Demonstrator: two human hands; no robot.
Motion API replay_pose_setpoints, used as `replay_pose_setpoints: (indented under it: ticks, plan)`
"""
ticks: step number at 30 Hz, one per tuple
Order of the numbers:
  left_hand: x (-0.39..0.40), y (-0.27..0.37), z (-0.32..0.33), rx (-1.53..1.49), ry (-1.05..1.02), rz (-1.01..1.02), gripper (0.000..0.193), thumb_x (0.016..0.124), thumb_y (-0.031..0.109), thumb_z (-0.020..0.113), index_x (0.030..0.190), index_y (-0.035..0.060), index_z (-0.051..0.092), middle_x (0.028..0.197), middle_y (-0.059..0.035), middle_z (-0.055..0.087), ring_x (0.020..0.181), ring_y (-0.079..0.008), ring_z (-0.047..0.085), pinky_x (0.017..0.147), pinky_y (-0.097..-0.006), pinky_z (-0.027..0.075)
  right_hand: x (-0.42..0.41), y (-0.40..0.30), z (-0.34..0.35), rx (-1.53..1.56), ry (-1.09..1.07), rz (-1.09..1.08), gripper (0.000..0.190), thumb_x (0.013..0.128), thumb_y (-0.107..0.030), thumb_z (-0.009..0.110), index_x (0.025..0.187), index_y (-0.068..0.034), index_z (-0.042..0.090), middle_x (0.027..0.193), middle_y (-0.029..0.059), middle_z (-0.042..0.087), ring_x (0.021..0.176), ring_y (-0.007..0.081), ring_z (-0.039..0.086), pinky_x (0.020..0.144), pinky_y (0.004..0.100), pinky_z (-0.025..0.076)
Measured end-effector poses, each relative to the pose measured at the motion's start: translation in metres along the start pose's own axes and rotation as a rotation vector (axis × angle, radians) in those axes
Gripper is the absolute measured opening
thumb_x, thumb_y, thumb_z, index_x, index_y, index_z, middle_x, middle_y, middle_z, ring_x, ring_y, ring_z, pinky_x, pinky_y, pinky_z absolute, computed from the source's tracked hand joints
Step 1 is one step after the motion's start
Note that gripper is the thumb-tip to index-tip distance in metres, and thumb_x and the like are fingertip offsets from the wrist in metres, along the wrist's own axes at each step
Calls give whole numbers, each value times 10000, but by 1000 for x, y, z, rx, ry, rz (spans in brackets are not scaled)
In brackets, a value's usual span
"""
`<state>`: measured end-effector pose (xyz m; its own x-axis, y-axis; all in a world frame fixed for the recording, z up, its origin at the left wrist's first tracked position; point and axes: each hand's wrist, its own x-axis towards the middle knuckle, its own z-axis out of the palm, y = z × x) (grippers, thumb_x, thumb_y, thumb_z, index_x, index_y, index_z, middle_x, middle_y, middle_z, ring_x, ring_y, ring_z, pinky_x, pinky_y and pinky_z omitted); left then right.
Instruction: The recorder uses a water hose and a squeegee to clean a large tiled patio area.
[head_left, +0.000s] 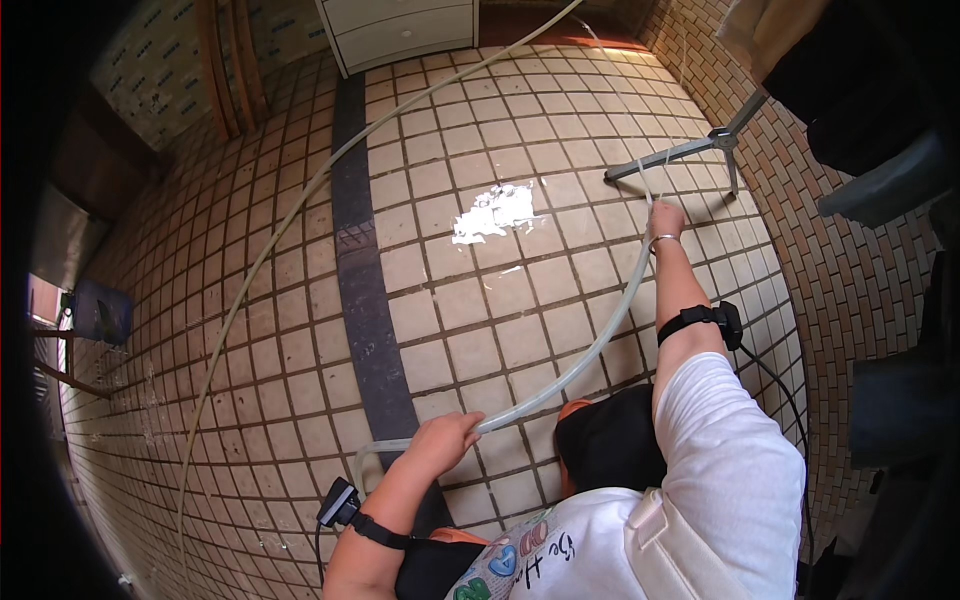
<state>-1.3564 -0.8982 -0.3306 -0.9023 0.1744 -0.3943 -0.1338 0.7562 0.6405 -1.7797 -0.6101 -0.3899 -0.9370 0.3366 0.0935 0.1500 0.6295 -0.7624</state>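
Note:
A translucent hose (600, 341) curves from one of my hands to the other above the tiled floor (480, 345). My right hand (666, 220), stretched far forward, is closed around it close to the hose's end, where water seems to stream out towards the back. Nearer my body, my left hand (441, 441) grips the hose, and the rest of it bends down behind my forearm. Wet patches on the floor (499, 214) shine with reflected light ahead of me.
A metal stand leg (664, 163) rests on the floor beyond my right hand. Brick-patterned wall (840, 300) runs along the right. The hose's long stretch (259, 262) crosses the floor at left. White drawers (401, 30) and wooden posts (232, 67) stand at the back.

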Motion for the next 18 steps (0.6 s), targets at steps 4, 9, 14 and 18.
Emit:
replay_pose_setpoints:
  ticks: [4, 9, 14, 18]
  plan:
    - [1, 0, 4, 8, -15, -6, 261, 777, 174, 492, 1032, 121, 498, 833, -125, 544, 796, -303, 523, 687, -384, 424, -1, -5, 9, 123, -27, 86, 299, 653, -232, 445, 629, 41, 565, 637, 205, 551, 592, 315, 525, 610, 364, 412]
    - [2, 3, 5, 16, -38, -6, 264, 779, 178, 491, 1038, 122, 495, 838, -127, 542, 798, -303, 523, 690, -385, 423, 5, 1, 5, -29, -2, 31, 317, 661, -247, 427, 646, 30, 581, 656, 201, 561, 626, 322, 538, 622, 366, 418]
    - [2, 5, 2, 30, -57, -21, 267, 783, 182, 484, 1043, 123, 492, 841, -127, 541, 801, -303, 522, 695, -388, 422, 5, -1, 2, -17, 41, 89, 326, 670, -252, 424, 690, 20, 602, 714, 204, 576, 683, 336, 553, 649, 366, 427]
    - [3, 3, 5, 35, -34, -8, 264, 785, 182, 479, 1043, 123, 491, 837, -128, 539, 797, -304, 521, 688, -389, 422, 3, -4, -6, -136, 104, 92, 356, 686, -304, 440, 721, 9, 605, 739, 200, 576, 693, 326, 549, 657, 362, 419]
